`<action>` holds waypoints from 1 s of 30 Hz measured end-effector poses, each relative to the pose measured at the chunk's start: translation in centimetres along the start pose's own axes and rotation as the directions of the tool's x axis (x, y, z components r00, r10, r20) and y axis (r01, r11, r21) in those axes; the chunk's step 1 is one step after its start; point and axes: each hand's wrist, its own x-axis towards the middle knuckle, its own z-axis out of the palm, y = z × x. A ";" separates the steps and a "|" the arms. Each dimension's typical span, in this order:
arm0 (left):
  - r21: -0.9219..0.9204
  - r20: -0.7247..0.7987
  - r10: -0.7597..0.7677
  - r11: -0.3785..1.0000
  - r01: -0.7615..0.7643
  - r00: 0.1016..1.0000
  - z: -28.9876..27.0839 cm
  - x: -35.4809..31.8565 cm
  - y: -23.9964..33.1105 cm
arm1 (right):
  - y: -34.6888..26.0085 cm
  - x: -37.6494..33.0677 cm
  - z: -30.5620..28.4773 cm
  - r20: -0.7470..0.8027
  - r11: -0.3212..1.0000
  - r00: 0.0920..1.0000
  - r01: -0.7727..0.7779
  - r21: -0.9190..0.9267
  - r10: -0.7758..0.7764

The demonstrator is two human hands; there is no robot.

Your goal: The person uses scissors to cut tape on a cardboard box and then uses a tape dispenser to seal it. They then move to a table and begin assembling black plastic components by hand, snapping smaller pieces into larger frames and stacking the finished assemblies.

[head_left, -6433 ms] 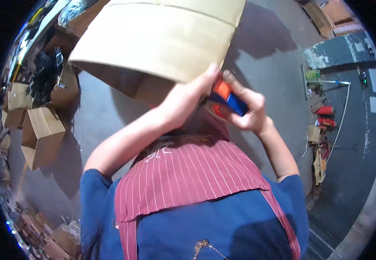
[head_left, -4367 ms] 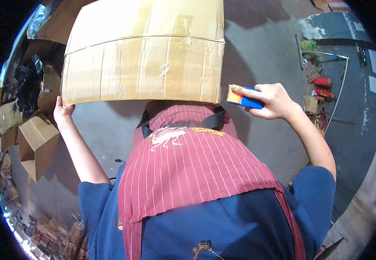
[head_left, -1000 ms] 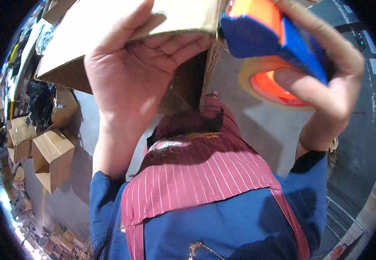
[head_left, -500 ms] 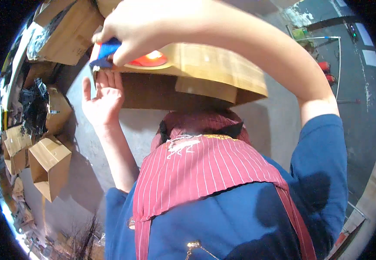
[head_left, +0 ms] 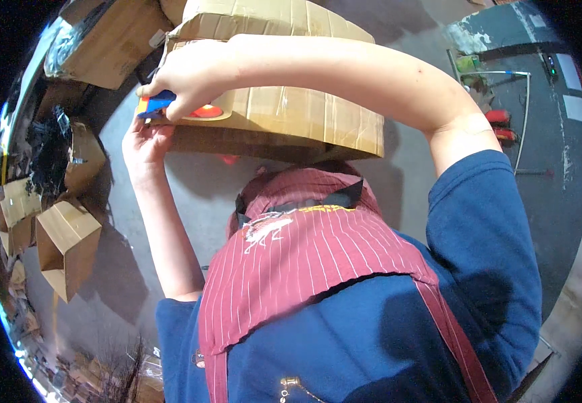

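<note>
A large cardboard box (head_left: 304,114) is in front of me, its near side in shadow. My right hand (head_left: 194,77) reaches across its top to the left end, fingers wrapped round a tape dispenser (head_left: 158,106) with blue and orange parts and a red round part. The dispenser lies against the box's left corner. Just below that corner, my left hand (head_left: 147,144) is turned palm up, its fingers curled at the box's edge beside the dispenser. The left fingertips are partly hidden.
Open cardboard boxes (head_left: 69,245) stand on the floor to the left, near a black bundle (head_left: 51,151). A bigger carton (head_left: 106,47) is at the far left. On the right are a white pipe frame (head_left: 524,111) and red cylinders (head_left: 499,117).
My right arm has come lower and nearer, and more of the box's top shows beyond it. The left hand's fingers have curled in from a spread palm towards the box edge.
</note>
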 end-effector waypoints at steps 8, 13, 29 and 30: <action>0.295 -0.219 0.312 0.924 -0.242 0.925 1.2 -1.0 -1.9 | 3.1 -12.6 -0.4 0.065 0.982 0.998 -0.016 0.188 0.004; 0.234 -0.119 0.346 0.921 -0.312 0.931 2.0 -1.9 -5.8 | 2.3 -14.5 -0.4 0.417 0.976 0.886 -0.217 -0.009 0.201; 0.711 -0.135 0.546 0.635 -0.303 0.827 -1.8 0.0 -17.9 | 8.4 -1.6 4.7 0.886 0.823 0.038 -0.391 -0.412 0.462; 0.658 -0.163 0.595 0.660 -0.363 0.787 -0.7 -0.4 -16.8 | 12.3 -4.0 7.9 0.864 0.830 0.038 -0.302 -0.469 0.502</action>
